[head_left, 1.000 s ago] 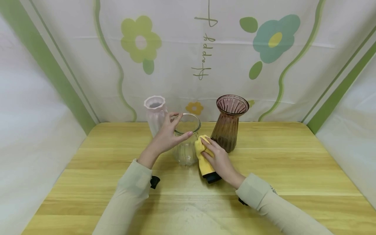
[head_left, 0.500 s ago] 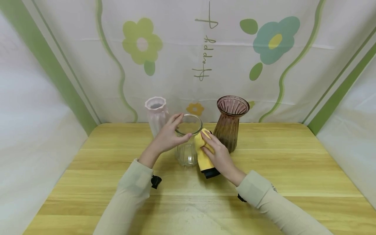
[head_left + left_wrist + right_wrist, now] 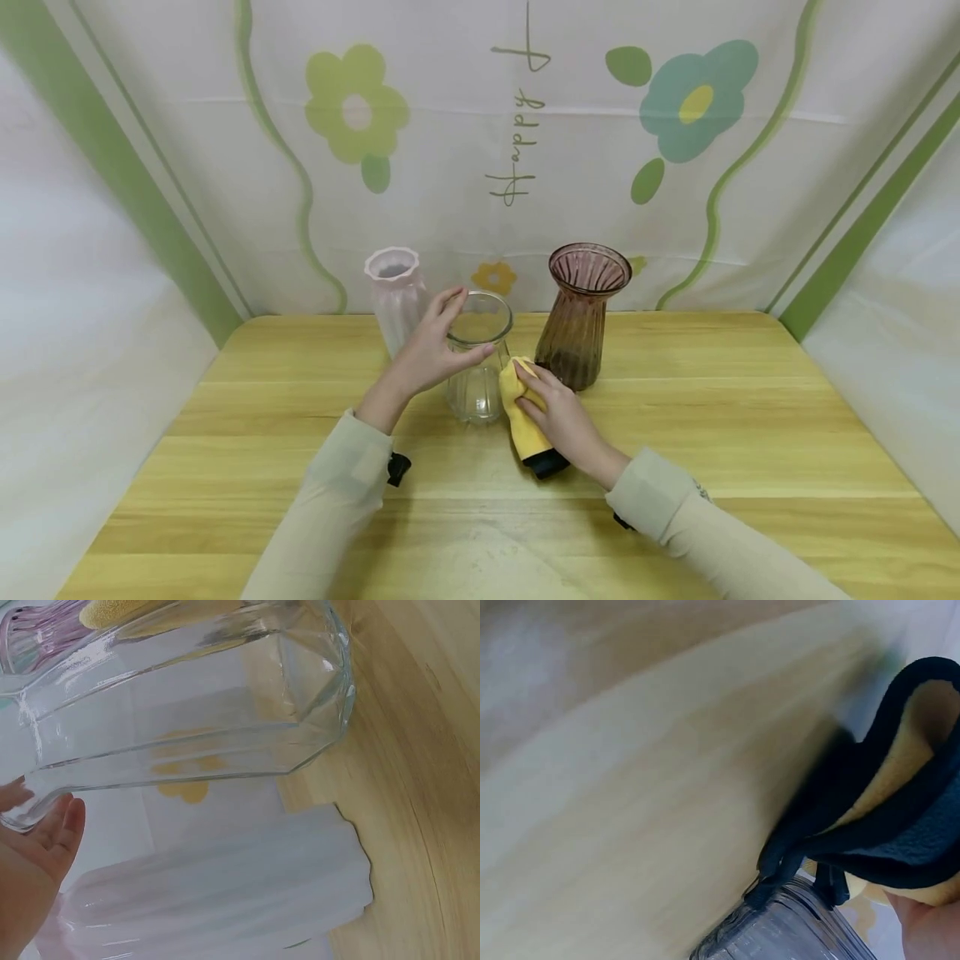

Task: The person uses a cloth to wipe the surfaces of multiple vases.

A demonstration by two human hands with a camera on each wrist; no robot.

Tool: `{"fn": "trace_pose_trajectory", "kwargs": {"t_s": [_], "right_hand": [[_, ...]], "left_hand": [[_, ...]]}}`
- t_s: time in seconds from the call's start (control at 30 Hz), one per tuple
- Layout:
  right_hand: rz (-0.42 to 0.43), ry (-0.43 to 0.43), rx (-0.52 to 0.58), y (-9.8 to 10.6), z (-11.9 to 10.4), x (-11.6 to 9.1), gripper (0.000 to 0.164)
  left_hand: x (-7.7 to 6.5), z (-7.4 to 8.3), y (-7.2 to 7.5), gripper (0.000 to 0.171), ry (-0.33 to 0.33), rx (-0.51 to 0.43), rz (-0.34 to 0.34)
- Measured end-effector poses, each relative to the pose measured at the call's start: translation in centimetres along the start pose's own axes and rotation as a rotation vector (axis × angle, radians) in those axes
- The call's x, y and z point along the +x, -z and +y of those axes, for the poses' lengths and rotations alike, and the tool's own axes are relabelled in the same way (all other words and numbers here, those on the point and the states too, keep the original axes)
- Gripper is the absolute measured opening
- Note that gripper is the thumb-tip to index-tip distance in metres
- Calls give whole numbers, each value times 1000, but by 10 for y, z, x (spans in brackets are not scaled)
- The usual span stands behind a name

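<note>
A clear ribbed glass vase [image 3: 476, 392] stands upright on the wooden table. My left hand [image 3: 423, 352] holds its rim, thumb in front and fingers behind; the left wrist view shows the fingers [image 3: 69, 829] at the vase's neck. With my right hand [image 3: 564, 415] I grip a folded yellow cloth [image 3: 527, 427] with black trim, at the right side of the glass. In the right wrist view the cloth's dark border [image 3: 855, 780] overlaps the ribbed base [image 3: 795, 934] of the vase. Part of the right hand's grip is hidden by the cloth.
Behind my left hand stands a pale pink-white vase [image 3: 397, 312] with a scalloped rim. A purple-brown ribbed glass vase [image 3: 576, 333] is close behind the cloth on the right. A white curtain [image 3: 450, 167] with printed flowers hangs along the table's [image 3: 750, 417] back edge.
My right hand and the cloth rose along the glass vase's right side, then came down lower than at first. The left hand has stayed at the rim.
</note>
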State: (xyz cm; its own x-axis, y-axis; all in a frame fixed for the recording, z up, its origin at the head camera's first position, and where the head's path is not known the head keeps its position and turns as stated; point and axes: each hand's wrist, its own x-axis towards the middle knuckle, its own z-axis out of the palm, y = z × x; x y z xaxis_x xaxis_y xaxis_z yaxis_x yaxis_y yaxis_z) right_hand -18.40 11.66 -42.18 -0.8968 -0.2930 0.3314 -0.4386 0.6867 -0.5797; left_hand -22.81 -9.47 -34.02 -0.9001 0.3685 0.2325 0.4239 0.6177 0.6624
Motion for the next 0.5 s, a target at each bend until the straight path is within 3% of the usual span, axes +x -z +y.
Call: {"fn": "trace_pose_trajectory", "kwargs": {"t_s": [0.27,0.5], "right_hand": [[33,40,4,0,-2,1,53],[130,152,29,3,-9,8,53]], "left_hand": [[-1,0,1,89,-12,71,28],[-2,-1,8,90,4,42,2]]}}
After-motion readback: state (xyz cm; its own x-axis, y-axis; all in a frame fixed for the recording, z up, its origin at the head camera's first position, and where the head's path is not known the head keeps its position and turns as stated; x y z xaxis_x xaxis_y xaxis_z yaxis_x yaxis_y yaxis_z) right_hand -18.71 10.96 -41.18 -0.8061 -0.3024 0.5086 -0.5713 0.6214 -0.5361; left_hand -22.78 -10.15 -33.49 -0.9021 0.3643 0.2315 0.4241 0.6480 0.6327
